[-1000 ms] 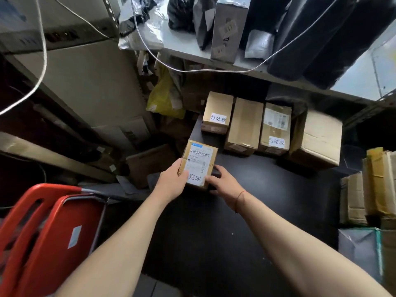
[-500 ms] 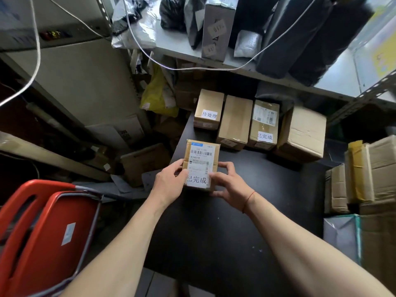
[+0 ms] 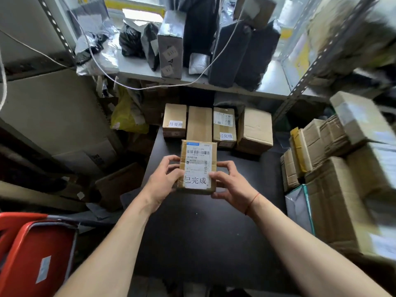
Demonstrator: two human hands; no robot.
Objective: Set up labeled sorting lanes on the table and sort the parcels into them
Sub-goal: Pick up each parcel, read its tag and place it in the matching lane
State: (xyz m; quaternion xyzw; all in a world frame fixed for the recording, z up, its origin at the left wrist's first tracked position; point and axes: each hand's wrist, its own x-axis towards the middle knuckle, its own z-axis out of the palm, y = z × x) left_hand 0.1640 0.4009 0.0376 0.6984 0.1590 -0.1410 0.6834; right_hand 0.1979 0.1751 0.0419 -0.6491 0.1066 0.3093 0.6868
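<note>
Cardboard fills your grip: a small brown parcel [image 3: 198,166] sits between both hands, held above the black table [image 3: 205,232]. Your left hand [image 3: 164,181] clasps its left edge, fingers curled round the side and thumb on the near corner. Your right hand [image 3: 230,183] takes the right edge, thumb pinching the white label [image 3: 196,181] that reads 已完成, fingers wrapped behind. A red cord [image 3: 251,201] circles that wrist. The parcel's barcoded top end points away from you, past your fingertips.

Just beyond the grip, a row of four boxes stands at the far edge of the table: the leftmost box [image 3: 174,120] marked 待处理, a plain box [image 3: 199,123] right behind the held parcel, a third box [image 3: 224,126] marked 已完成, and a larger box [image 3: 255,129]. Farther still, a shelf [image 3: 139,69] carries dark bags.
</note>
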